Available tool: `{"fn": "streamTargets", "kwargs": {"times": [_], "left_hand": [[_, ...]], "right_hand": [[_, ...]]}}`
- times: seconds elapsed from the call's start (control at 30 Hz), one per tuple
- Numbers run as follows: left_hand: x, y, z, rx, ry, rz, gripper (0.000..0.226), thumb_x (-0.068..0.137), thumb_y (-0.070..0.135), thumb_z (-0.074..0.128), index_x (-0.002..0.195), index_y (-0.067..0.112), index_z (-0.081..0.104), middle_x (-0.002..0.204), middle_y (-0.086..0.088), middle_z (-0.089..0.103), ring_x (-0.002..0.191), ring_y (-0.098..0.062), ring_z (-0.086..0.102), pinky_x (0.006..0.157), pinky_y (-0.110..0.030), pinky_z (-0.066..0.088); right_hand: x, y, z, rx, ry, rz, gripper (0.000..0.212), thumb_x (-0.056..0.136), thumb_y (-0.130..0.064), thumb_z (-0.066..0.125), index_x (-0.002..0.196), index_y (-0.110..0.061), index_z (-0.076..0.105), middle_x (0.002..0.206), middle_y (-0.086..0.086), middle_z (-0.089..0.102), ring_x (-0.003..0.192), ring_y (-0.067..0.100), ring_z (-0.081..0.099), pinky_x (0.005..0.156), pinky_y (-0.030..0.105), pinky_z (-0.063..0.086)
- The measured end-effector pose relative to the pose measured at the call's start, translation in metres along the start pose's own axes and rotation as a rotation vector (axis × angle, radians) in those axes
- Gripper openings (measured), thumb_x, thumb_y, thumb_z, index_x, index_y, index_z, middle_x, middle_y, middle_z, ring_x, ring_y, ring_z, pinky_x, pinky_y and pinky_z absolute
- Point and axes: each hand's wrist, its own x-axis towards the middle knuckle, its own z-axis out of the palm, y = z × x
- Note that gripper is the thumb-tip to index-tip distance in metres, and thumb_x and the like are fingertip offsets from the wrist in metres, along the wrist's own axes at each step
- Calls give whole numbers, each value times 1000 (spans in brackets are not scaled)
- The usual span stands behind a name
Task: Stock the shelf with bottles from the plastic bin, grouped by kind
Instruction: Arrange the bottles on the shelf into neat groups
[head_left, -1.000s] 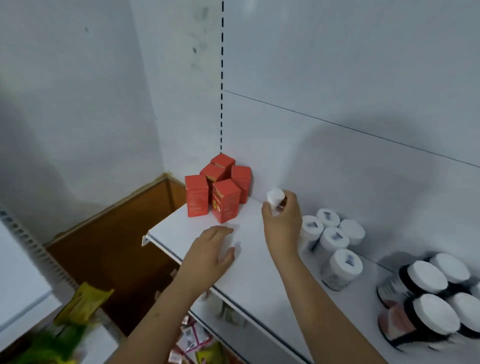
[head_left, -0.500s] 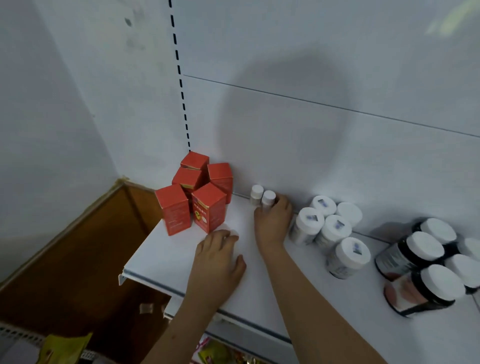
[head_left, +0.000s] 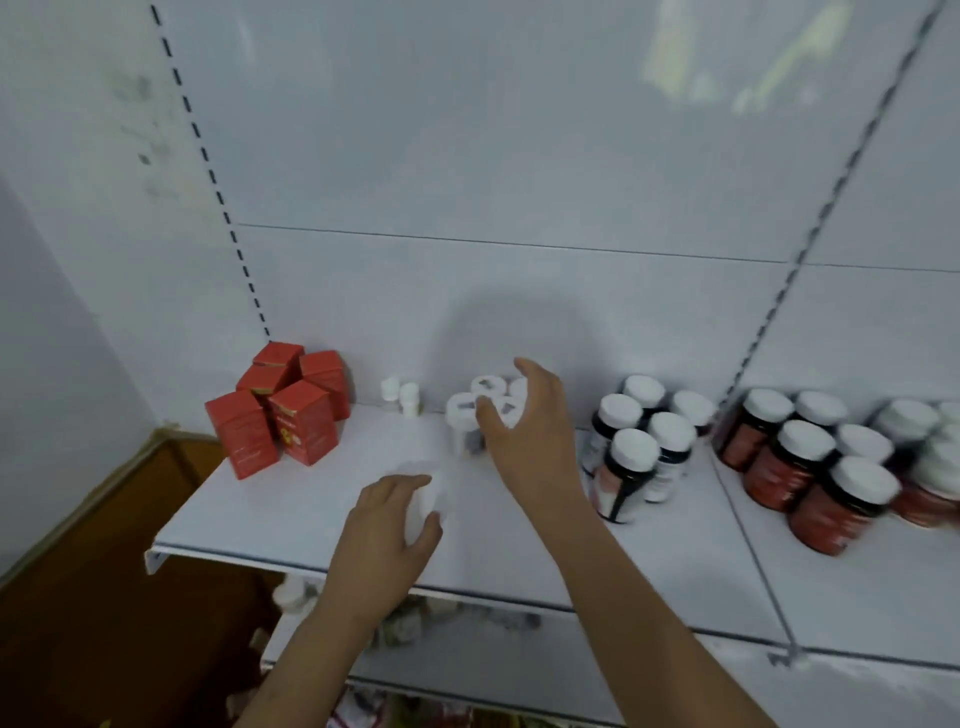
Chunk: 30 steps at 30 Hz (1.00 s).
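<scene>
On the white shelf (head_left: 291, 509) two small white vials (head_left: 400, 395) stand by the back wall. To their right is a group of clear white-capped bottles (head_left: 462, 421). My right hand (head_left: 524, 436) reaches over that group, thumb between the caps and fingers spread above the rear ones. Near the shelf's front edge my left hand (head_left: 384, 535) curls round a blurred white bottle (head_left: 428, 493). The plastic bin is out of sight.
Several red boxes (head_left: 280, 410) cluster at the shelf's left end. Dark white-capped bottles (head_left: 639, 452) and red-labelled jars (head_left: 800, 467) fill the right side. A lower shelf (head_left: 467, 654) holds small items. A slotted upright (head_left: 763, 332) runs up the back panel.
My right hand let go of the small vial beside the first one and moved right over the clear bottles. My left hand, flat on the shelf before, now curls round a white bottle.
</scene>
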Motion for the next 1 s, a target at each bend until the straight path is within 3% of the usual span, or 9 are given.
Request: {"fn": "streamTargets", "kwargs": {"times": [0.1,0.2,0.3,0.47,0.63,0.8,0.93,1.0], "left_hand": [[-21,62,22,-62,-8,104,42,93,40,59,133,27,55,128,13,54,120,-6,47,99,-23,39],[-49,134,57,-100,-64,175,42,94,38,58,135,29,51,130,17,50,121,-3,45,101,-23,40],[-78,205,100,-148,-156,303,43,94,41,55,136,34,47,130,20,46,121,1,42,102,-20,37],[-126,308,170,-220,-337,473,43,91,45,54,133,37,49,123,23,47,115,4,45,95,-16,38],[-160,408,241,-214,-519,685,50,87,53,46,134,34,49,128,19,49,118,-2,46,99,-21,39],[-198,501,319,-230,-725,899,62,83,62,35,139,37,45,133,22,44,121,1,43,99,-18,37],[-225,578,389,-237,-842,1036,55,86,59,40,136,38,45,130,20,45,118,-2,47,96,-23,43],[-234,617,429,-248,-891,1093,53,87,59,42,136,37,46,130,20,46,118,-3,48,97,-25,44]], "right_hand": [[-14,15,-74,-36,45,-22,52,92,-30,65,139,-16,47,139,1,47,126,12,43,94,9,27],[-44,37,-154,-86,102,-12,50,93,-34,63,137,-19,48,135,-5,49,123,8,44,93,5,27],[-79,65,-238,-130,144,0,54,94,-40,61,141,-22,45,138,-9,48,127,5,43,104,17,32],[-141,112,-370,-306,237,110,62,95,-51,53,147,-21,39,146,-5,44,133,10,41,110,27,34],[-207,155,-498,-387,392,265,63,96,-52,51,150,-24,34,149,-9,39,136,6,36,106,20,29],[-277,199,-616,-537,556,433,64,95,-51,52,149,-21,36,149,-6,42,138,10,35,109,25,31],[-319,238,-705,-663,623,587,64,96,-50,51,148,-18,37,148,-5,43,139,11,35,103,10,21],[-331,260,-747,-716,650,638,63,96,-50,52,148,-18,37,148,-4,43,139,12,34,106,11,21]]}}
